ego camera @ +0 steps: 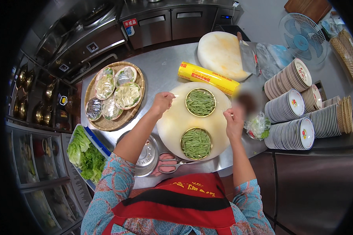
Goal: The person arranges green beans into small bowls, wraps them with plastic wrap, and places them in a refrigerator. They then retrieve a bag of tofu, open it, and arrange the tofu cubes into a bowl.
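Observation:
Two brass-coloured bowls of cut green beans stand on a round white chopping board (169, 126): the far bowl (214, 102) and the near bowl (181, 144). Left of the far bowl, my left hand (162, 103) pinches the edge of clear plastic film (176, 95) between thumb and fingers. On the other side, my right hand (234, 122) pinches the film too, and it seems to span above the far beans (200, 102). Whether the film touches that bowl's rim I cannot tell. The near beans (196, 144) look uncovered.
A yellow cling-film roll (209, 77) lies behind the bowls. Film-covered dishes fill a bamboo tray (89, 88) at left. Scissors (169, 168) and a metal lid (148, 157) lie near me. Stacked plates (285, 105) stand right; a cleaver (248, 58) rests on another board (217, 53).

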